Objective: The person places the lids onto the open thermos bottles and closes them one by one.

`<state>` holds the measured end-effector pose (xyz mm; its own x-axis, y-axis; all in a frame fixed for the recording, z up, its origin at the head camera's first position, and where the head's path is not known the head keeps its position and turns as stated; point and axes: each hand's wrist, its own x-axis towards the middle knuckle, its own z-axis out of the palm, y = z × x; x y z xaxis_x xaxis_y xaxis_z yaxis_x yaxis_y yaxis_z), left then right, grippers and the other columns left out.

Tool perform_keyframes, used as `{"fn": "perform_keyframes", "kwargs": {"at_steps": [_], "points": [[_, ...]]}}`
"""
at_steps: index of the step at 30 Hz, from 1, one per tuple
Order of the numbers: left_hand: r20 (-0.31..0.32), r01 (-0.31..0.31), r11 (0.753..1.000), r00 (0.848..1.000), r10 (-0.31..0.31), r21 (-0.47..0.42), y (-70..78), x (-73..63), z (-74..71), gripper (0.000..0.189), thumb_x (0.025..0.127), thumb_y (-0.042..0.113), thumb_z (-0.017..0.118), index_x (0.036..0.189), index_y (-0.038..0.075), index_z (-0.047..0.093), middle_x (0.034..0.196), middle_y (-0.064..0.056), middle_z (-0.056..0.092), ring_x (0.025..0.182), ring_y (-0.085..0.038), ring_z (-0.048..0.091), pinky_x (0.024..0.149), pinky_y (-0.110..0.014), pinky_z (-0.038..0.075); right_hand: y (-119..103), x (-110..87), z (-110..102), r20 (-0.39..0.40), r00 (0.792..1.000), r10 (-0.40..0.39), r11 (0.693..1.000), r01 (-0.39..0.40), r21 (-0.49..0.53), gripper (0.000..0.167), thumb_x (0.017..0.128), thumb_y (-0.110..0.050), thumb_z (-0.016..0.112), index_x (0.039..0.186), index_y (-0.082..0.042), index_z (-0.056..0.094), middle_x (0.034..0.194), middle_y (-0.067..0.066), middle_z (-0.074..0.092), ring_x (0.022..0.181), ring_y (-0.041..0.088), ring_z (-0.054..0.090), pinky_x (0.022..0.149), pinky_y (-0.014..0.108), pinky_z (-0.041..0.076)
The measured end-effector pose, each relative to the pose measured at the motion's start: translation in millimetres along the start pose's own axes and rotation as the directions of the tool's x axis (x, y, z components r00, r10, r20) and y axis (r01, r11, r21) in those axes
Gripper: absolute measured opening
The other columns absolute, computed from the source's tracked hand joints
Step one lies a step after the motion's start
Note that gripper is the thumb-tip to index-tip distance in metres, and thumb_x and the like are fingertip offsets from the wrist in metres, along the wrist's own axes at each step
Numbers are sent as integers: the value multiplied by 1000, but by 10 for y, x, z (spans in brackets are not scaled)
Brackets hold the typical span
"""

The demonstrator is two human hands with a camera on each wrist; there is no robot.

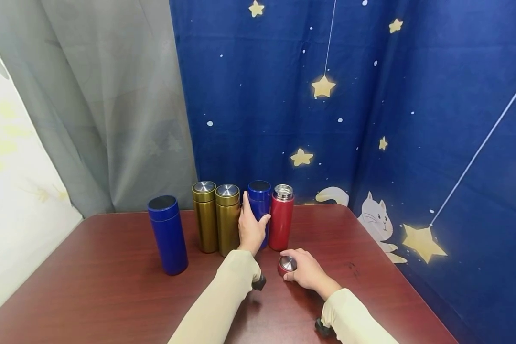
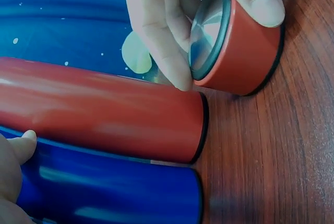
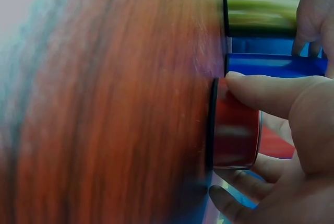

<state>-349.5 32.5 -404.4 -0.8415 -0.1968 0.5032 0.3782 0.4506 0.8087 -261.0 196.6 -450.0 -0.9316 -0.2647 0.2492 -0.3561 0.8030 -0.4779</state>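
My left hand [image 1: 252, 228] grips a blue thermos bottle [image 1: 260, 197] that stands upright, with the thumb on its right side and the fingers at its left. Beside it on the right stands a red thermos bottle [image 1: 281, 222], its lid off and its steel neck bare. In front of that bottle, my right hand [image 1: 307, 270] pinches the red lid [image 3: 237, 135] between thumb and fingers. The lid rests on the table with its silver top up. In the left wrist view, the lid [image 2: 245, 51] sits just apart from the red bottle's base.
Two gold thermos bottles [image 1: 205, 222] with silver tops stand to the left of my left hand. Another blue thermos bottle [image 1: 168, 239] stands farther left. All are on a reddish-brown wooden table [image 1: 112, 296]. Behind its far edge hangs a blue curtain [image 1: 262, 95] with stars.
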Motion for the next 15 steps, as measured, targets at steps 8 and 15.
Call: {"fn": "perform_keyframes", "kwargs": {"at_steps": [8,15], "points": [[-17,2,1000,1000,-3,-30,-15,-151,-5,105,81,14,80,158,22,10,161,-7,18,145,-25,22,114,-43,25,32,-27,1,-36,999,31,999,-30,31,52,71,-21,85,118,-10,67,94,3,61,87,22,58,77,41,50],[-69,-45,998,997,42,-37,-26,-328,-2,92,80,16,80,154,15,25,155,-10,31,142,-28,28,112,-48,27,-3,-83,-60,-162,983,89,994,-76,80,44,76,-31,82,114,-12,70,93,1,62,88,22,57,78,41,49]]}}
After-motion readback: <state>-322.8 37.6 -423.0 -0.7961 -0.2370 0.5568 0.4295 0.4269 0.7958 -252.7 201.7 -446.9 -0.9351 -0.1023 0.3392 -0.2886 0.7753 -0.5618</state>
